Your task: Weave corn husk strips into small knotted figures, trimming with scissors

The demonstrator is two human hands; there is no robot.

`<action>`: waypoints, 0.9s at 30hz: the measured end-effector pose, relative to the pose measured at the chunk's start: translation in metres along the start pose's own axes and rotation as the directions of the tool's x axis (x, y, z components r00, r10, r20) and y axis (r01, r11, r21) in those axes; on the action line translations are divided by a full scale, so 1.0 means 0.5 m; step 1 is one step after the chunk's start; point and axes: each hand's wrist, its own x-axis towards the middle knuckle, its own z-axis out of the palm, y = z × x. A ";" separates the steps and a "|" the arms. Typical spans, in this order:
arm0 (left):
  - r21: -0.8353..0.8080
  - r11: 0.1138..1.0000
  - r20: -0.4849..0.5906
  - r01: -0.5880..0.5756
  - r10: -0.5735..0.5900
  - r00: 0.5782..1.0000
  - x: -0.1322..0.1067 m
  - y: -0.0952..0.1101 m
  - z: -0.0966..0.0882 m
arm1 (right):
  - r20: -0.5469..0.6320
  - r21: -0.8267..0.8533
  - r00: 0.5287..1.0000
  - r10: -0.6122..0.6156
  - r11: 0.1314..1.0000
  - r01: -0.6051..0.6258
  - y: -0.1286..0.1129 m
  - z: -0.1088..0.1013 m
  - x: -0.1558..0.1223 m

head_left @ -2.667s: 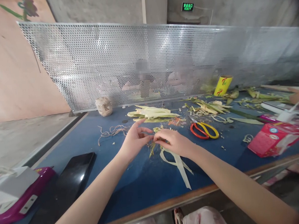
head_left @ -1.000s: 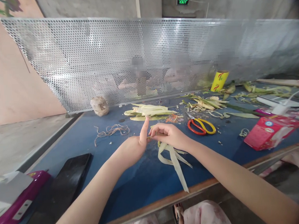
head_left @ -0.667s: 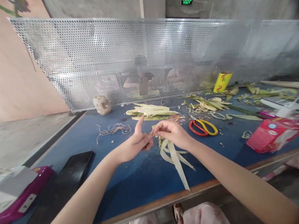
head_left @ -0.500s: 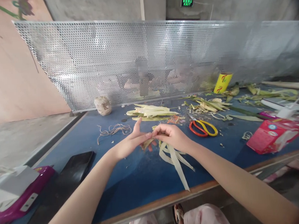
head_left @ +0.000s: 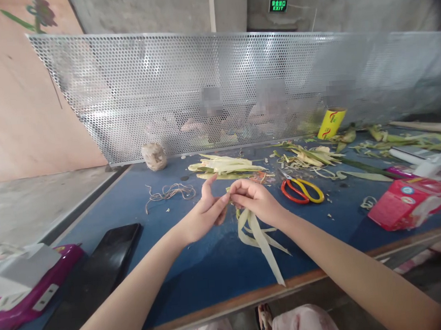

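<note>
Both hands meet above the middle of the blue table point(head_left: 163, 207). My right hand point(head_left: 257, 201) is closed on a bundle of pale husk strips point(head_left: 259, 237) whose long ends trail down toward the table's front edge. My left hand point(head_left: 204, 215) pinches the top end of the same bundle, with its forefinger raised. Behind the hands lies a pile of pale husk leaves point(head_left: 224, 167).
Red and yellow scissors point(head_left: 302, 190) lie right of my hands. A tangle of twine point(head_left: 168, 192) and a twine ball point(head_left: 154, 155) sit left. A black phone point(head_left: 89, 280), a magenta device point(head_left: 31, 293), a pink box point(head_left: 407, 203), a yellow roll point(head_left: 331, 123) and a perforated metal screen point(head_left: 216, 86) surround the spot.
The left forefinger pointed straight up a second ago, then the hand closed in on the bundle's end. The right hand kept its hold and the strips stayed hanging.
</note>
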 end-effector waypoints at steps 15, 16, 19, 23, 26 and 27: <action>0.301 0.934 -0.133 -0.194 0.242 0.961 0.001 -0.009 -0.004 | 0.029 0.272 0.992 0.123 0.954 -0.126 -0.004 0.001 -0.009; 0.314 0.929 -0.134 -0.194 0.246 0.960 0.000 -0.007 -0.007 | 0.071 0.294 0.983 0.168 0.938 -0.182 -0.005 0.000 -0.010; 0.312 0.929 -0.143 -0.199 0.253 0.957 0.001 -0.005 -0.019 | 0.229 0.285 0.929 0.291 0.892 -0.350 -0.014 -0.002 -0.013; 0.280 0.929 -0.173 -0.243 0.298 0.939 0.004 -0.004 -0.039 | 0.299 0.046 0.867 0.398 0.902 -0.430 -0.042 -0.031 -0.021; 0.288 0.912 -0.202 -0.293 0.357 0.912 0.001 -0.001 -0.047 | 0.374 -0.347 0.760 0.531 0.840 -0.416 -0.072 -0.080 -0.029; 0.303 0.900 -0.203 -0.314 0.383 0.901 -0.001 -0.001 -0.048 | 0.437 -0.438 0.693 0.574 0.808 -0.394 -0.084 -0.097 -0.030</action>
